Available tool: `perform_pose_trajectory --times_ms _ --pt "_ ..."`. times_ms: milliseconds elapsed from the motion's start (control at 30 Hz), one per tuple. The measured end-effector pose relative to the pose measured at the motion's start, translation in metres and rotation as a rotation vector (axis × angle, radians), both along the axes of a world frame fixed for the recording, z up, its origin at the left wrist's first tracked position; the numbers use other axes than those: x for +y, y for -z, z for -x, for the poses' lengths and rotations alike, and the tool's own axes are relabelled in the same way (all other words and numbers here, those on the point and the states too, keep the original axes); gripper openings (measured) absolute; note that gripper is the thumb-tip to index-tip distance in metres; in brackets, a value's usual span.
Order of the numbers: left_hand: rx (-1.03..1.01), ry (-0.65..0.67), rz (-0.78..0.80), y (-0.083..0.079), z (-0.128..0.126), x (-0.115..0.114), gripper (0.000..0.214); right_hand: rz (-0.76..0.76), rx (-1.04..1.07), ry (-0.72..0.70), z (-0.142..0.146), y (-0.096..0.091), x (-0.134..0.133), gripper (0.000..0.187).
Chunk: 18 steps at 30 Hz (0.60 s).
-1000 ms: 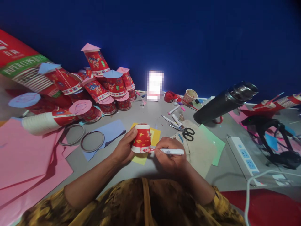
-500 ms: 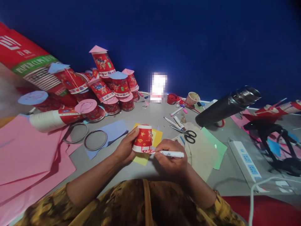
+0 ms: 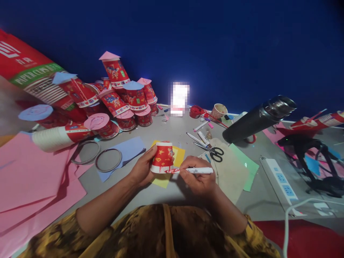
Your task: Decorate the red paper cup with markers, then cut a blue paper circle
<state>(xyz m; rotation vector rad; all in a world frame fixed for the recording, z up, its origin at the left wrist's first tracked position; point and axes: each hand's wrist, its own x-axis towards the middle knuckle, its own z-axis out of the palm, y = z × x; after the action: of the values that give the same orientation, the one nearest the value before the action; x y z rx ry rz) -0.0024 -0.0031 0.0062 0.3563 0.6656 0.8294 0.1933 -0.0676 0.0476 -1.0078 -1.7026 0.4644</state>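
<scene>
My left hand (image 3: 144, 165) grips a red paper cup (image 3: 162, 156) from its left side. The cup is upside down, its white band at the bottom, with gold stars and patterns on the red. Red marks run down onto the white band. My right hand (image 3: 198, 178) is closed around a white acrylic marker (image 3: 200, 170), held nearly level. Its red-stained tip end points left, at the cup's white band; whether it touches I cannot tell. Yellow paper (image 3: 178, 154) lies under and behind the cup.
Stacked decorated cups (image 3: 114, 102) with paper tops stand at the back left. Two grey tape rings (image 3: 108, 160), blue paper (image 3: 131, 148) and pink sheets (image 3: 34, 172) lie left. On the right are scissors (image 3: 216, 154), a black flask (image 3: 252, 120), green paper (image 3: 245, 168) and a power strip (image 3: 279, 184).
The marker and my right hand have shifted slightly to the right and a little up. More red shows along the lower part of the cup. My left hand holds nearly still.
</scene>
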Motion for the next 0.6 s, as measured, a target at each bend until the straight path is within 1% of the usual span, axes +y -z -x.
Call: perform_pose_trajectory --times_ms 67,200,333,433,533,600 --pt "-0.012 -0.007 0.004 0.0012 0.0008 0.0001 0.045 0.000 0.008 0.031 -0.0007 0.0004 -0.0002 0.011" --pt "-0.045 0.019 0.023 0.0028 0.0030 0.0005 0.045 0.002 0.010 -0.005 -0.0017 0.0009 -0.0003 0.012" --pt "-0.048 0.038 0.021 0.0028 0.0042 0.0004 0.046 -0.003 0.021 0.045 -0.0024 0.0022 -0.0006 0.011" --pt "-0.043 0.046 0.013 0.0026 0.0034 -0.0002 0.049 0.026 0.027 0.012 -0.0031 0.0029 -0.0007 0.012" --pt "-0.051 0.046 0.013 0.0032 0.0021 -0.0010 0.050 0.014 0.024 0.024 -0.0041 0.0030 -0.0005 0.011" --pt "-0.051 0.051 0.008 0.0038 0.0016 -0.0016 0.050 0.038 0.019 -0.010 -0.0048 0.0032 -0.0004 0.013"
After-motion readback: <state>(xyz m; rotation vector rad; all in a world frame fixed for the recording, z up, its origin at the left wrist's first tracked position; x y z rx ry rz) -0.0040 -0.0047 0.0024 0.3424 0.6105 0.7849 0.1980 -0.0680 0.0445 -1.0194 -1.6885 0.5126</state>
